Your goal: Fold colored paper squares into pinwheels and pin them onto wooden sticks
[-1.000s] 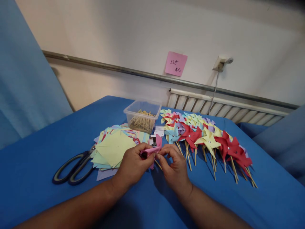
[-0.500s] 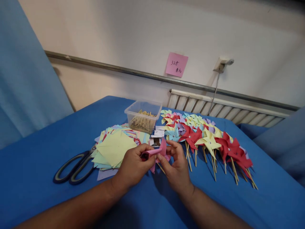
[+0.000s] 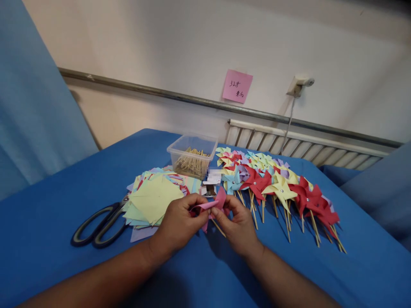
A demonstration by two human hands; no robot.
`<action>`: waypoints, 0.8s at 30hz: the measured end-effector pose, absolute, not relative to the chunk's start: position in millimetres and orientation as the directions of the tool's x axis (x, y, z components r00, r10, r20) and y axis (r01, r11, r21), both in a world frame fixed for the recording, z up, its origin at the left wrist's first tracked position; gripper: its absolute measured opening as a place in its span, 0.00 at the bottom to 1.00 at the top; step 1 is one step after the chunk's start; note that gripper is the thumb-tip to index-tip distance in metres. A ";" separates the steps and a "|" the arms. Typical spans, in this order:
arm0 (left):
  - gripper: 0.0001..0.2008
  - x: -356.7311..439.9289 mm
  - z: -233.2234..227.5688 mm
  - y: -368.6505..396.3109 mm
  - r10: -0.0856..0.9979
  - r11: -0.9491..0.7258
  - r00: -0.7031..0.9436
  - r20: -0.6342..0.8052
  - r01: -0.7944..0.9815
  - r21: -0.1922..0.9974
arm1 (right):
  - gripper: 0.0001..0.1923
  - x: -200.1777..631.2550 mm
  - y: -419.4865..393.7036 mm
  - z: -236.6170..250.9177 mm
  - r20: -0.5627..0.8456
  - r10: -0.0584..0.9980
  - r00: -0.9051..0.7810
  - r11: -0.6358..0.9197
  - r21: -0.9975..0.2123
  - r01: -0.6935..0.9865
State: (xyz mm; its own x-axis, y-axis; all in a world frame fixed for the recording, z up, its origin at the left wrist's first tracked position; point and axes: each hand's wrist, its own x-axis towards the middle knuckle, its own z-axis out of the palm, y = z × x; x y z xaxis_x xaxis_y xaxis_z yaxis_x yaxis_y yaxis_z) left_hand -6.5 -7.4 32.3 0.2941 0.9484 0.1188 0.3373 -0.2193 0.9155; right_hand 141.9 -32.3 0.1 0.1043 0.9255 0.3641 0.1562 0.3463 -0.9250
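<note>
Pinching a pink paper pinwheel (image 3: 220, 196) at its middle. The left hand (image 3: 183, 220) and right hand (image 3: 239, 226) meet above the blue cloth (image 3: 105, 278), between the paper stack (image 3: 157, 196) and the finished pinwheels (image 3: 255, 183). Both hands have thumb and fingers closed on the pink paper. The step appears to be gathering or fastening the blades at the centre; the next move calls for steady pressure there, without creasing them. One blade points up, another down; the stick (image 3: 218, 228), the long axis, slants down and rightward toward the wearer.
</note>
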 end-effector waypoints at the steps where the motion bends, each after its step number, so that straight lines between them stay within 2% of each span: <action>1: 0.05 -6.8 31.9 -7.5 0.946 -0.218 0.303 0.115 0.331 0.918 | 0.04 142.7 -31.9 0.2 0.358 0.929 0.093 0.340 -0.926 0.161; 7: 0.04 -7.8 32.6 -7.9 0.943 -0.234 0.308 0.126 0.345 0.909 | 0.05 143.8 -31.3 0.2 0.304 0.950 0.076 0.294 -0.948 0.121; 14: 0.04 -8.2 33.3 -6.9 0.943 -0.215 0.316 0.101 0.351 0.911 | 0.05 142.8 -30.9 -2.3 0.320 0.943 0.095 0.305 -0.942 0.142; 24: 0.05 -4.4 32.5 -5.6 0.945 -0.256 0.296 0.141 0.397 0.882 | 0.07 143.0 -29.5 -5.3 0.278 0.953 0.119 0.271 -0.960 0.069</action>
State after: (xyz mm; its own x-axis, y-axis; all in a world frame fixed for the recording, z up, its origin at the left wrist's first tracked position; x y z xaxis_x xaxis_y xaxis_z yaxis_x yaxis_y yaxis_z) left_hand -4.4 -5.6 32.5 0.2963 0.9447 0.1408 0.3967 -0.2559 0.8816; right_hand 143.0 -29.5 -5.3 0.1187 0.9533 0.2777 0.0691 0.2711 -0.9601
